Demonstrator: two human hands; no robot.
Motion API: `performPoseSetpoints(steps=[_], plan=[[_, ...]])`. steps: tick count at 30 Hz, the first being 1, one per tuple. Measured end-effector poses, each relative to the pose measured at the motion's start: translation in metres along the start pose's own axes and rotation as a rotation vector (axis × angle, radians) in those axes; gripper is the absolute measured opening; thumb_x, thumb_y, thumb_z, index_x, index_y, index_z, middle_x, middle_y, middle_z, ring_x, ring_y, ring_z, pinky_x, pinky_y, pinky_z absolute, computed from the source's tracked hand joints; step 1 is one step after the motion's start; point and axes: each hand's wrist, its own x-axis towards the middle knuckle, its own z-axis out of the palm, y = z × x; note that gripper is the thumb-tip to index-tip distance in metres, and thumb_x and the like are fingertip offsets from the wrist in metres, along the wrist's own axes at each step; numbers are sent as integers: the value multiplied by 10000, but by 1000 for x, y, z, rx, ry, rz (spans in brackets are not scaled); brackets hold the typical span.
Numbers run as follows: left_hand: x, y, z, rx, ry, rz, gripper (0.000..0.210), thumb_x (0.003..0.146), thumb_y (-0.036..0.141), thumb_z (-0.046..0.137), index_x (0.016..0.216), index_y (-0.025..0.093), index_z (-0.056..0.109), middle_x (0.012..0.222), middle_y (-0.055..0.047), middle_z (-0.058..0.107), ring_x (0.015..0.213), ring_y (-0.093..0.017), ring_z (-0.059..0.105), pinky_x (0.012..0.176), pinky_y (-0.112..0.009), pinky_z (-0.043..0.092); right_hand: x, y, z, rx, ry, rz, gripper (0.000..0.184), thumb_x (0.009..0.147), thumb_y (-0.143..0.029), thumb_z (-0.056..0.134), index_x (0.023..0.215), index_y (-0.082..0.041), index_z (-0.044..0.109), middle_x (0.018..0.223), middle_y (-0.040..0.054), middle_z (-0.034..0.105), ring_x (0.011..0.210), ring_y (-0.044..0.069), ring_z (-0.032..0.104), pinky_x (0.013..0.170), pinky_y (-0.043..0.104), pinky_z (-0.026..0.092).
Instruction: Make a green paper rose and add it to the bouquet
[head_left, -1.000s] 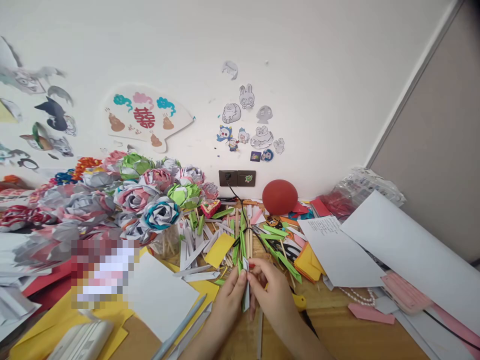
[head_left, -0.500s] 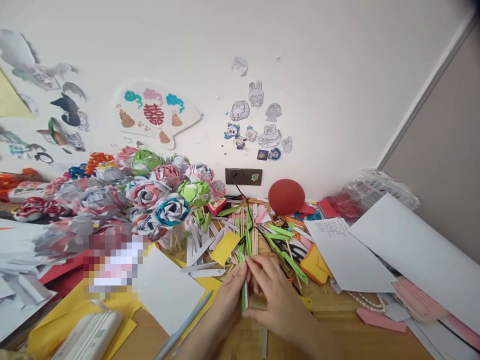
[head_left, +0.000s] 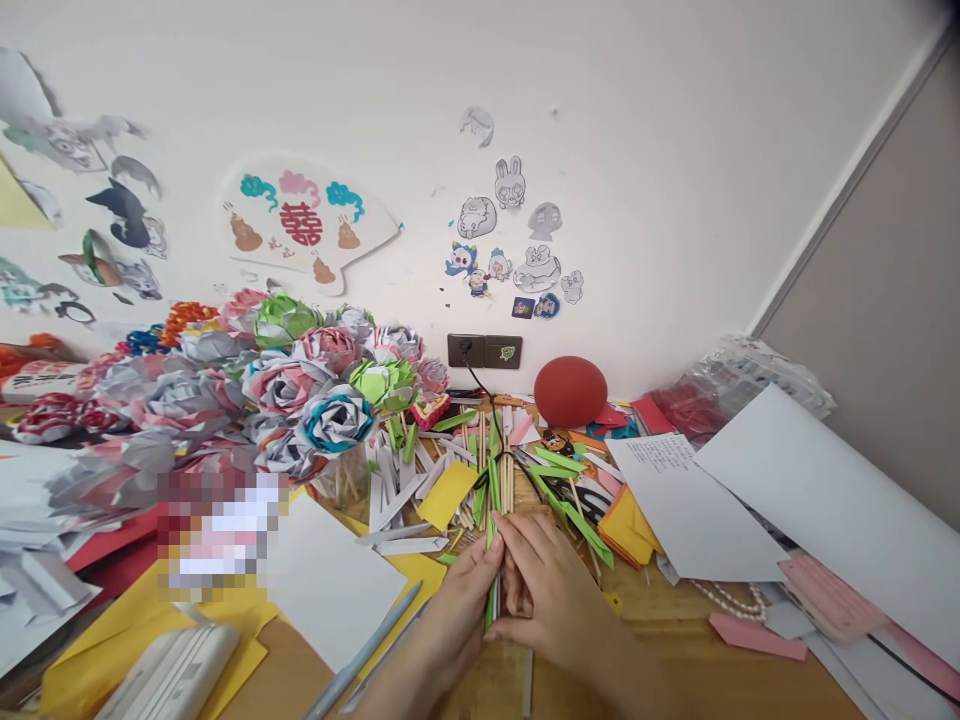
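A narrow folded strip of green and white paper (head_left: 492, 606) stands between my hands, low in the middle of the view. My left hand (head_left: 466, 590) pinches it from the left with the thumb near its top. From the other side my right hand (head_left: 553, 585) grips the same strip, its fingertips at the upper end and its thumb lower down. Parts of the strip and several fingers are hidden. Just beyond my fingers lie green folded strips (head_left: 581, 525), a yellow paper piece (head_left: 448, 494) and thin wooden sticks (head_left: 508, 485).
Folded paper flowers (head_left: 337, 418) crowd the left side. White sheets lie left (head_left: 334, 580) and right (head_left: 694, 510), with a grey pen (head_left: 367, 645) near my left forearm. A red balloon (head_left: 570, 391) rests against the wall by a plugged-in black cable (head_left: 480, 383).
The view has shifted slightly. My hands have moved a little to the right relative to the table, still holding the paper strip, and more of its green side now shows.
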Motion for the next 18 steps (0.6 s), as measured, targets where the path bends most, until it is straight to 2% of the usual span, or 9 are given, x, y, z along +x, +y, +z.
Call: performPoseSetpoints(steps=[6, 11, 13, 16, 18], plan=[[-1, -2, 5, -65, -61, -43, 522, 801, 504, 541, 423, 161, 430, 409, -4, 481, 431, -91, 451, 467, -200, 314, 0, 0, -2, 1, -45, -39, 1106, 482, -496, 816, 1386, -120, 303, 1288, 166, 486, 1157, 337, 437, 971, 476, 375], [-1, -5, 2, -135, 16, -46, 412, 748, 502, 614, 565, 177, 441, 404, 90, 342, 372, -57, 338, 414, -176, 265, 0, 0, 1, -25, -6, -7, 1058, 487, -504, 810, 1362, -126, 350, 1264, 172, 503, 1129, 350, 458, 944, 490, 393], [-1, -5, 1, -147, 28, -63, 444, 757, 536, 584, 550, 176, 428, 426, 84, 346, 382, -53, 337, 415, -175, 267, 0, 1, 2, -23, 12, 7, 1048, 482, -518, 806, 1352, -131, 367, 1252, 168, 511, 1112, 350, 468, 933, 491, 398], [-1, -3, 2, -159, 9, -152, 533, 772, 624, 479, 492, 177, 400, 414, 61, 347, 378, -59, 335, 371, -177, 184, 0, 2, 3, -18, 37, 21, 1060, 468, -533, 805, 1349, -136, 372, 1249, 165, 512, 1102, 351, 470, 923, 495, 399], [-1, -1, 5, -168, 12, -172, 523, 750, 630, 503, 503, 176, 420, 402, 56, 359, 374, -61, 331, 371, -180, 174, 0, 3, 3, -17, 50, 23, 1067, 463, -536, 805, 1354, -149, 364, 1245, 159, 515, 1094, 351, 473, 917, 499, 399]])
